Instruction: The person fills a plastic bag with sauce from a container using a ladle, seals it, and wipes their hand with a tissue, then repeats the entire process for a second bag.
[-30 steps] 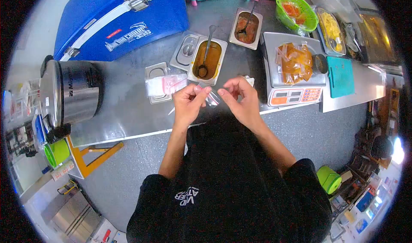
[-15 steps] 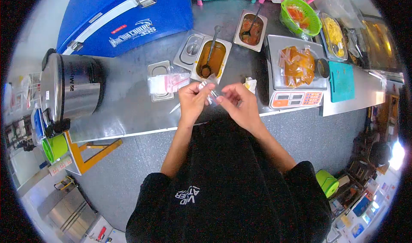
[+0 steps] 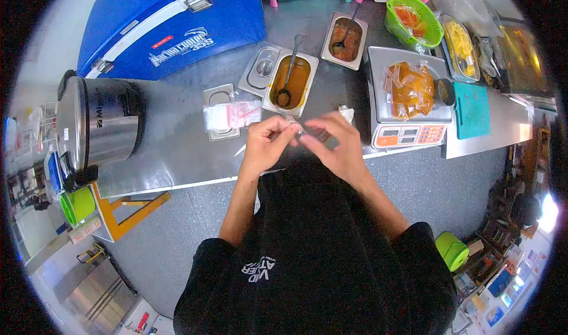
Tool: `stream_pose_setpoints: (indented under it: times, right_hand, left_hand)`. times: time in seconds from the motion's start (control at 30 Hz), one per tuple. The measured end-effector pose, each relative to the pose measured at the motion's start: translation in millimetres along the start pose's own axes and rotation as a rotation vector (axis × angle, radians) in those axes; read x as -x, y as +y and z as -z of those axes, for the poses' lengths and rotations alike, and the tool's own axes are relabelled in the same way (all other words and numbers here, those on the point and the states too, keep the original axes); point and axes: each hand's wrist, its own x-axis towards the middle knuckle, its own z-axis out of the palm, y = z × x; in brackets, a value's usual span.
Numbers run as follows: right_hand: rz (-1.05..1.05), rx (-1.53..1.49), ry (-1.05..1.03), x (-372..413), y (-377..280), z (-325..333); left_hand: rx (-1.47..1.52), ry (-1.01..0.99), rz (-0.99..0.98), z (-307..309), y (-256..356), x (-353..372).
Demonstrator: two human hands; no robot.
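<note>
My left hand (image 3: pixel 269 143) is closed in a pinch on a small clear plastic bag (image 3: pixel 289 118), only partly visible at the fingertips. Just to its right, my right hand (image 3: pixel 337 143) has its thumb and fingers apart, slightly blurred, with nothing visible between them. Beyond the hands stands a metal pan of orange-brown sauce (image 3: pixel 303 78) with a ladle (image 3: pixel 290 69) resting in it. A stack of clear bags with pink edges (image 3: pixel 234 115) lies on a metal lid (image 3: pixel 223 135) left of my left hand.
A scale (image 3: pixel 408 133) carrying filled bags of orange sauce (image 3: pixel 409 89) stands on the right, beside a teal cutting board (image 3: pixel 472 111). Behind are a second sauce pan (image 3: pixel 350 42), a green basket (image 3: pixel 435 36) and a blue cooler (image 3: pixel 177 33). A large steel pot (image 3: pixel 109 119) is at left.
My right hand has drawn slightly away from the left, its fingers spreading. The clear bag, earlier stretched out between both hands, now shows less at my left fingertips.
</note>
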Motion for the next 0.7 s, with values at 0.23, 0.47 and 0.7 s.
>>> stream_pose_setpoints:
  times: [0.23,0.47,0.7]
  right_hand:
    - [-0.229,-0.197,-0.279,-3,-2,10]
    - [0.045,0.154,-0.32,-13,9,14]
    - [0.003,0.387,-0.129,-13,30,-9]
  left_hand:
    - [-0.03,-0.192,0.113,6,7,-2]
    - [-0.133,-0.351,0.114,2,13,-6]
    - [-0.644,-0.011,-0.161,-19,0,-4]
